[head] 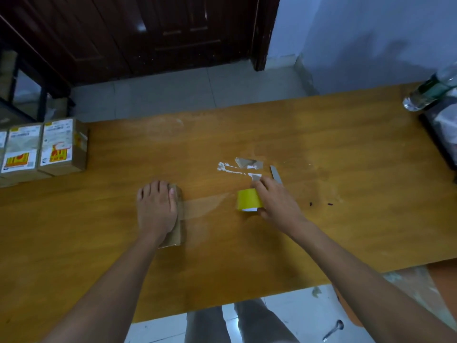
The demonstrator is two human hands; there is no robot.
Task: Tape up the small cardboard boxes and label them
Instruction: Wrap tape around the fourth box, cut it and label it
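Left hand (pixel 156 209) flat on small box (pixel 178 219); right hand (pixel 277 201) fingers grip tape roll (pixel 248 199)

The picture is dim, with a cool blue tone on the wall (pixel 371 33) and a warmer tone on the table (pixel 272 243). Soft light seems to come from above, and a small bright spot of glare shines on the dark door (pixel 173 33). A broad, soft shadow lies on the wall at the right. The whole view is a little soft, and the boxes (pixel 42 147) at the left edge and the bottle (pixel 430 90) at the right edge are blurred. The wide lens bends the table edges.
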